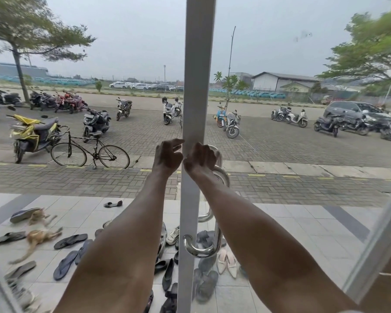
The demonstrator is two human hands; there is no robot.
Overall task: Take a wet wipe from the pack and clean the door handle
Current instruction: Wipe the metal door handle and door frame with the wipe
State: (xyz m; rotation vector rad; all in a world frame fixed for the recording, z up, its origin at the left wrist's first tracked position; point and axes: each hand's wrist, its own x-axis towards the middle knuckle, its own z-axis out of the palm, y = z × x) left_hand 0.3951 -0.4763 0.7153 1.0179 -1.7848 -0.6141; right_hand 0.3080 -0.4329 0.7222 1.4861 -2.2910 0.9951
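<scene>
Sandals (70, 241) crowd lower frame; door frame (196, 86) parts hands: right hand (200, 158)'s grip wraps door handle (217, 236), left hand (168, 155)'s grip spread.

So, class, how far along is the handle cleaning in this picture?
Done: nothing certain; no pack or wipe shows. In hand: the right hand curls at the top of the steel door handle, whether gripping it is unclear; the left hand hovers by the white frame. Left: wiping the handle's lower length, which no hand touches.
</scene>
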